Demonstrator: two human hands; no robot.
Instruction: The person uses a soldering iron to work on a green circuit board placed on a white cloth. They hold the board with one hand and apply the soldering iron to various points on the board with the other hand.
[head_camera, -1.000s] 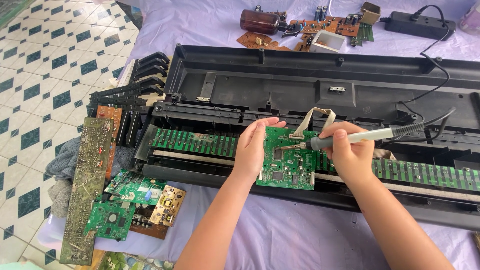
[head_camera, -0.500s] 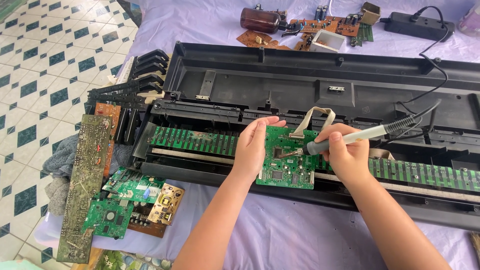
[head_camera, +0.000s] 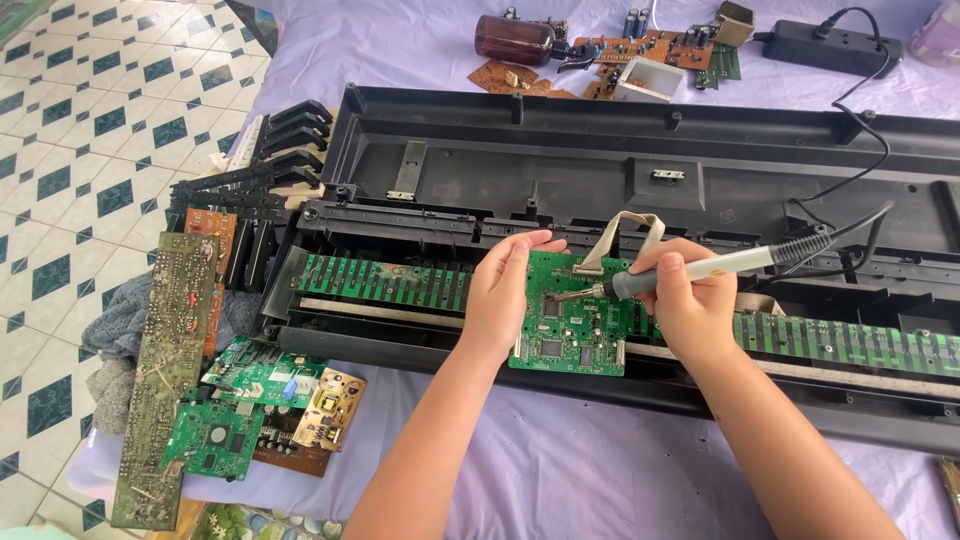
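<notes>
1. Left hand (head_camera: 503, 295) lies palm down, fingers curled over the green board's (head_camera: 575, 320) left edge, gripping it.
2. Right hand (head_camera: 685, 305) fists around the soldering iron (head_camera: 700, 270), tip on the board.
3. Board sits mid-case (head_camera: 600, 170); spare boards (head_camera: 230, 400) lie at 8 o'clock.

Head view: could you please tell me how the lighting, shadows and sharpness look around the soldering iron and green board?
Head view: soft, even daylight, no harsh glare; the soldering iron and green board are sharp; the left hand and right hand cast only faint shadows; the edges look slightly wide-angle.
</notes>
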